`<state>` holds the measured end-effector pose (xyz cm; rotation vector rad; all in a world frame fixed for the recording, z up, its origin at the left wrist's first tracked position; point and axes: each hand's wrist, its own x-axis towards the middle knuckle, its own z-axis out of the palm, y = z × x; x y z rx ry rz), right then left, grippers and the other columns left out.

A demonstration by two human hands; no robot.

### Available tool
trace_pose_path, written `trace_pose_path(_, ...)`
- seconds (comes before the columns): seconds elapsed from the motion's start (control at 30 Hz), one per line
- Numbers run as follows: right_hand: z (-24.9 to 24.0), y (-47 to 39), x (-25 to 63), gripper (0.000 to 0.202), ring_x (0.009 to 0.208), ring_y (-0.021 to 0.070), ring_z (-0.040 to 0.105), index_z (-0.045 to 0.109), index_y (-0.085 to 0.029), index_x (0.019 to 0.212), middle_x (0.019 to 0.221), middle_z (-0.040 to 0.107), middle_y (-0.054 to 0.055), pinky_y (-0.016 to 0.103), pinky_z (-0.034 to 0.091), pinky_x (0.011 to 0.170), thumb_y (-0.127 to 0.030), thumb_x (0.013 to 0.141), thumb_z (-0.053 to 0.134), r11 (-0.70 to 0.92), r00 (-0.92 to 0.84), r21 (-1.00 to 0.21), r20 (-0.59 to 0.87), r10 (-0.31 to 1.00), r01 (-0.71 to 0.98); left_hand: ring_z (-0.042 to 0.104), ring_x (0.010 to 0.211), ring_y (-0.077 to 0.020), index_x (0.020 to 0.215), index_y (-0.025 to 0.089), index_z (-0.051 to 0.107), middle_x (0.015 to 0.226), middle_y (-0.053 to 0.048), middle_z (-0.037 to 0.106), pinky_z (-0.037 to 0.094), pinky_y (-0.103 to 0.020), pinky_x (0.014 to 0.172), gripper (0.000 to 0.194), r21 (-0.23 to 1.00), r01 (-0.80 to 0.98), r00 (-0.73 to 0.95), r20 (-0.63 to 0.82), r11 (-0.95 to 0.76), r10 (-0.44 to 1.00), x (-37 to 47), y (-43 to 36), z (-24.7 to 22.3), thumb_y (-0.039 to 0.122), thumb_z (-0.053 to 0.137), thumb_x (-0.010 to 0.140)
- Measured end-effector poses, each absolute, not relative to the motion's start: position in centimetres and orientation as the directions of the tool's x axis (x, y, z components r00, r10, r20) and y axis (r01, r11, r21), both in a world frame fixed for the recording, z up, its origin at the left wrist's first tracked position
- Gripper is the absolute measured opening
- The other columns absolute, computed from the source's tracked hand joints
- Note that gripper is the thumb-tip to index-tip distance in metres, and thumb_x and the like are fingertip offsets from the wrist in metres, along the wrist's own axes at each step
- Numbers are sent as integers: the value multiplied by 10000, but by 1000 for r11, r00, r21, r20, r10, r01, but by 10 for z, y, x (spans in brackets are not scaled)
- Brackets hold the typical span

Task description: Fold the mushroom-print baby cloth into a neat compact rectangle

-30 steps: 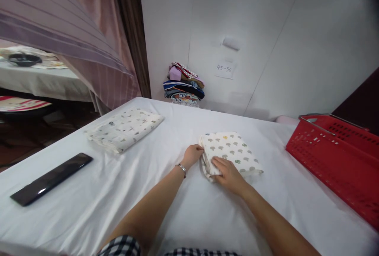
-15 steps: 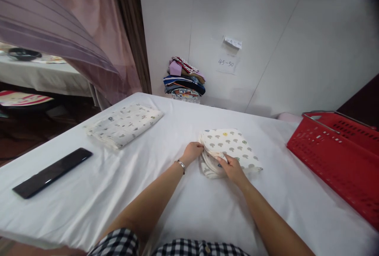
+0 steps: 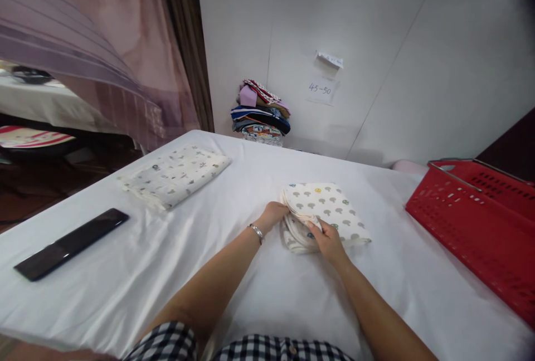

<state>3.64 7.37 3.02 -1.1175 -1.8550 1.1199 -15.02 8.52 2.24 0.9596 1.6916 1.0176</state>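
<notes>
A folded white cloth [image 3: 330, 205] printed with grey mushroom-like shapes and a few coloured dots lies on the white-covered table [image 3: 246, 283] in front of me. My left hand [image 3: 275, 214] pinches its layered edge at the left corner. With thumb and fingers, my right hand [image 3: 330, 243] grips the same layered edge nearer to me, lifting it slightly so that several layers show. Part of the fingers of both hands is hidden by the fabric. A second folded white cloth [image 3: 179, 174], patterned with small grey and dark motifs, lies flat at the table's far left.
A glossy black flat object [image 3: 73, 243] rests at the left of the table. On the right stands a red perforated basket [image 3: 472, 227] with a metal handle. Folded clothes [image 3: 261, 110] are piled beyond the far edge, against the wall. A pinkish curtain [image 3: 137, 43] hangs at left.
Almost nothing differs. Both hands keep their grip on the mushroom-print cloth, with only a tiny shift of the fingers. The curtain at left has swayed a little.
</notes>
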Motion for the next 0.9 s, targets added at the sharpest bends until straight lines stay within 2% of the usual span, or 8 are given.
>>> trace_pose_path(0.1,30,72,35,409,836,220,587,675,-174,976,805,671,54,298,478,733,-503,821,488,245,-376,-913,112,920,327,355,448,-66,521,156,536,420,65,386,271,-202,451,183,921,89,-283,-341,378,897,-148,83,25,161,584,698)
trace_pose_path(0.23,32,69,35,420,889,223,592,649,-168,1082,915,682,63,310,476,786,-473,837,495,259,-379,-930,149,913,260,209,391,-48,515,176,428,397,89,265,149,-217,414,278,918,-15,-193,-392,397,899,-151,79,26,245,595,726)
trace_pose_path(0.4,27,67,35,415,950,233,599,618,-179,1157,1026,674,70,342,474,832,-439,874,463,317,-386,-914,206,899,252,206,380,-54,557,188,395,420,85,277,120,-220,424,283,918,-83,-103,-396,389,912,-158,75,23,278,563,766)
trace_pose_path(0.53,11,70,37,360,1072,254,564,631,-224,1149,1137,643,73,419,429,937,-386,863,487,579,-515,-717,353,781,387,215,380,-66,586,191,417,430,80,282,127,-226,437,238,919,-88,-105,-392,384,914,-159,76,20,260,534,782)
trace_pose_path(0.63,4,72,39,333,1129,256,536,642,-233,1132,1172,626,80,455,391,986,-339,839,525,731,-630,-552,412,658,402,212,378,-72,590,193,423,428,77,286,119,-234,444,219,917,-78,-135,-397,390,908,-158,77,18,239,518,782)
trace_pose_path(0.7,6,71,39,338,1124,250,542,632,-235,1146,1178,623,78,453,407,976,-346,850,514,700,-604,-593,405,687,398,205,376,-74,585,194,419,426,77,279,116,-237,447,220,917,-70,-148,-400,394,905,-157,76,18,232,505,785)
trace_pose_path(0.83,17,66,37,354,1071,231,575,603,-239,1181,1170,627,63,413,463,921,-374,897,441,513,-503,-801,320,803,309,204,378,-70,571,198,403,435,77,274,122,-234,442,245,919,-58,-137,-394,390,909,-156,74,21,251,495,792)
trace_pose_path(0.9,20,65,35,335,1064,234,578,625,-246,1146,1152,637,55,409,461,922,-379,890,456,512,-500,-803,322,804,306,200,377,-64,535,201,356,436,77,262,121,-232,438,286,918,-50,-138,-397,394,907,-156,74,24,235,495,783)
